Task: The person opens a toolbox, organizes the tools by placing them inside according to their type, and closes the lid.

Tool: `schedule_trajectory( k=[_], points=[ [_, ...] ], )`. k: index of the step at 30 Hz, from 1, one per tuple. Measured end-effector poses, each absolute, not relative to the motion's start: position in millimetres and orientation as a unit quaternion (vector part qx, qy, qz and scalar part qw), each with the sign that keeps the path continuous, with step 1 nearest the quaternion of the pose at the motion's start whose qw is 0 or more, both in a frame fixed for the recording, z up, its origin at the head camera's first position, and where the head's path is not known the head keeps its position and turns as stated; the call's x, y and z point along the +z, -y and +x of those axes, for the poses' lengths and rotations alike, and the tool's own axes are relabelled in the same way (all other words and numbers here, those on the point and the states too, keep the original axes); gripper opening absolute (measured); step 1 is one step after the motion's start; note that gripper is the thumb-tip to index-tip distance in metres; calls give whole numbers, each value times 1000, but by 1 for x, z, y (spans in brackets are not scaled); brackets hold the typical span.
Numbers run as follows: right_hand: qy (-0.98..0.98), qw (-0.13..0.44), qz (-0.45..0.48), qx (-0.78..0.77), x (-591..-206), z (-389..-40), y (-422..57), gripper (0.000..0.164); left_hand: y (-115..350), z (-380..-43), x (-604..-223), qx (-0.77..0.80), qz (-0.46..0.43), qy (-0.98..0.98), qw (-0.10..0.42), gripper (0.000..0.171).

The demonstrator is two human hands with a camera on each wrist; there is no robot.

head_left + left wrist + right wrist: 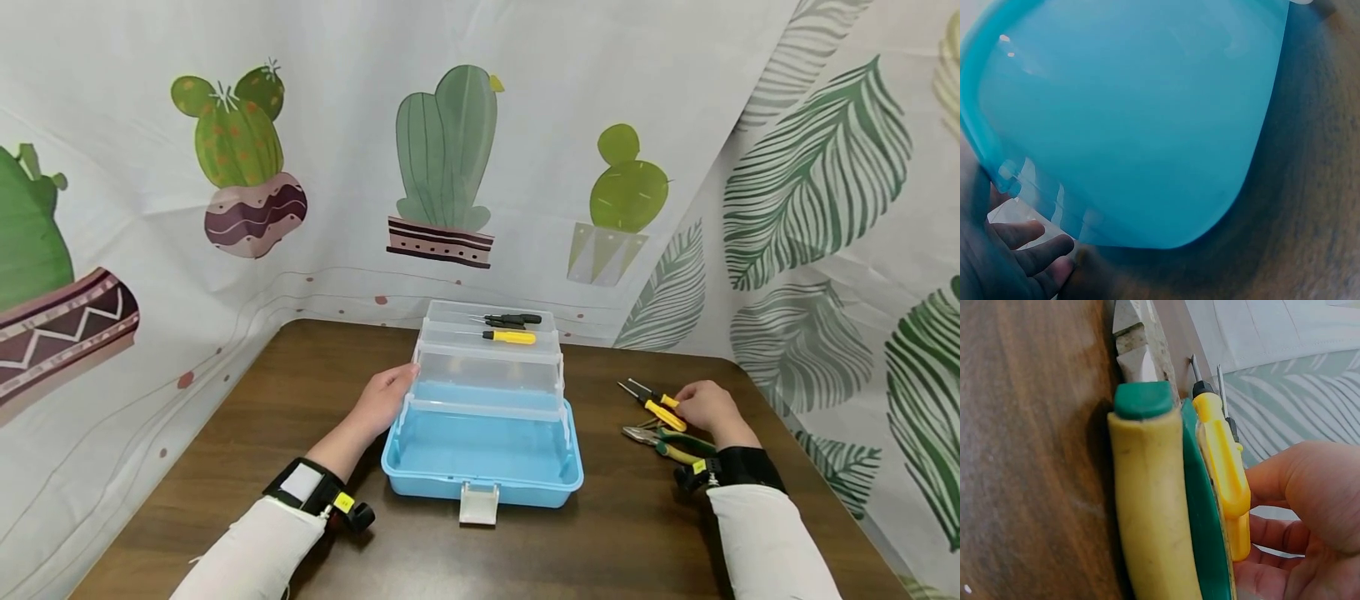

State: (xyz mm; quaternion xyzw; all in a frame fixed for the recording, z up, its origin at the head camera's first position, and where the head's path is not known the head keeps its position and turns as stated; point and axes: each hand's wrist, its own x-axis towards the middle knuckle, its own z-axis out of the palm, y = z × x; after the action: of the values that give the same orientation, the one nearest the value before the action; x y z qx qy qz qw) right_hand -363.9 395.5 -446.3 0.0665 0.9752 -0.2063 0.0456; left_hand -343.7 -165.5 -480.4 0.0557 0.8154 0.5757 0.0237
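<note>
A light-blue toolbox (480, 493) stands with its clear tray lid (491, 373) raised at the back. At the box's left rear side, my left hand (386, 398) grips the edge; in the left wrist view its fingers (1047, 255) lie by the rear corner and the thumb is hidden. My right hand (707, 406) pinches the yellow handle end of a screwdriver (670, 401) lying on the table. Beside that lies another yellow-handled screwdriver (665, 414). Nearer me are pliers with green and yellow handles (678, 452), large in the right wrist view.
On the upper clear tray lie a yellow-handled screwdriver (510, 337) and black-handled tools (517, 319). A white latch (478, 505) hangs open at the toolbox front. The brown table (600, 542) meets a cloth backdrop (337, 167) printed with cacti and leaves.
</note>
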Motion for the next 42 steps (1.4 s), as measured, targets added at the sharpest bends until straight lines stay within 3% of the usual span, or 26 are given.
schedule_trajectory(
  k=[15,27,42],
  points=[
    [-966,-26,75,-245,-461,-357,-406,32,165,-341,-478,571,50,-819,23,71],
    [-951,-46,85,-294,-456,-355,-412,35,162,-340,-478,582,51,-811,28,67],
    [-934,-106,30,-339,-401,-371,-376,33,164,-341,-477,578,49,-814,24,70]
  ],
)
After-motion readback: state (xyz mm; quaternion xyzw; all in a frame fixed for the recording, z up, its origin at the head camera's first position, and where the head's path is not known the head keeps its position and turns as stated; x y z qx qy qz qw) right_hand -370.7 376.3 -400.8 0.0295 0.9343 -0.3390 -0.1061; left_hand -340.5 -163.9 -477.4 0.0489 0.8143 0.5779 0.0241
